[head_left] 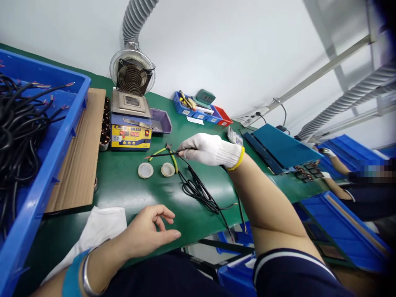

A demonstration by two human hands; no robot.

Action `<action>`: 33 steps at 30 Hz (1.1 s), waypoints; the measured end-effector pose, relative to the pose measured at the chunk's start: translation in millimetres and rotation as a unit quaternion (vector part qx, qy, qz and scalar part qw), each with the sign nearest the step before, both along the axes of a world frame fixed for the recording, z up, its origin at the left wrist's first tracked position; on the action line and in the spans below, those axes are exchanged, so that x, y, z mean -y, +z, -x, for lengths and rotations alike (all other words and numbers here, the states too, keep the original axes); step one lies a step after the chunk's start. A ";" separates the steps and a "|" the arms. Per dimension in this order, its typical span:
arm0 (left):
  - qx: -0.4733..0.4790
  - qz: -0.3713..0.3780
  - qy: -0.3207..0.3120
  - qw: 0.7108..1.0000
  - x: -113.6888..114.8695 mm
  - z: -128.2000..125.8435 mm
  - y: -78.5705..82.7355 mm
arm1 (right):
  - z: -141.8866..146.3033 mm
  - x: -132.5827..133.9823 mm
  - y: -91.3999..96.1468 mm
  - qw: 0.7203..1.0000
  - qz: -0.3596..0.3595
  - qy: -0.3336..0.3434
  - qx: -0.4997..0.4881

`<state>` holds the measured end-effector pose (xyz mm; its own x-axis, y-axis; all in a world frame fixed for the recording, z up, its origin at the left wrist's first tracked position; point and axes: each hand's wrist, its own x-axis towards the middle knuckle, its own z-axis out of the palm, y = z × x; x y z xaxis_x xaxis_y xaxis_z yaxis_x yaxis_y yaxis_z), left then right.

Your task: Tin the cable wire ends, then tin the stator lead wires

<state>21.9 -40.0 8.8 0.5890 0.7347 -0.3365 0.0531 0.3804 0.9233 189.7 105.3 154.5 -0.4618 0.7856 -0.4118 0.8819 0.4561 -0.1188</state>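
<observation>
My right hand, in a white knit glove with a yellow cuff, pinches a black cable near its end, whose reddish tip points left. Beneath that cable lie cutting pliers with yellow-green handles. Two small round white containers sit on the green table below the tip. My bare left hand is over the table's near edge, holding nothing, its fingers curved and apart. More black cable lies coiled below my right hand, its ends reaching the table edge.
At the left, a blue crate full of black cables stands beside a cardboard sheet. A solder pot with a red display stands below a fume duct. Small bins line the wall. Another person's gloved hand shows at far right.
</observation>
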 end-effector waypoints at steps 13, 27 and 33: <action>-0.009 -0.002 -0.020 1.000 0.9 0.0 0.0 | -3.8 -8.1 -44.7 0.997 0.062 0.010 0.035; -0.016 0.002 -0.020 1.000 2.2 -0.5 0.9 | 0.4 -21.1 1.4 0.999 -0.034 -0.014 -0.014; -0.020 0.004 -0.011 1.000 1.2 -1.0 -0.9 | 59.3 -91.3 62.7 0.973 -0.196 -0.087 -0.084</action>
<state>22.9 -41.2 7.9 0.5910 0.7185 -0.3667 0.0984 0.3870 0.9168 130.4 196.6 217.2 -0.3420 0.9397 0.0056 0.9331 0.3403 -0.1160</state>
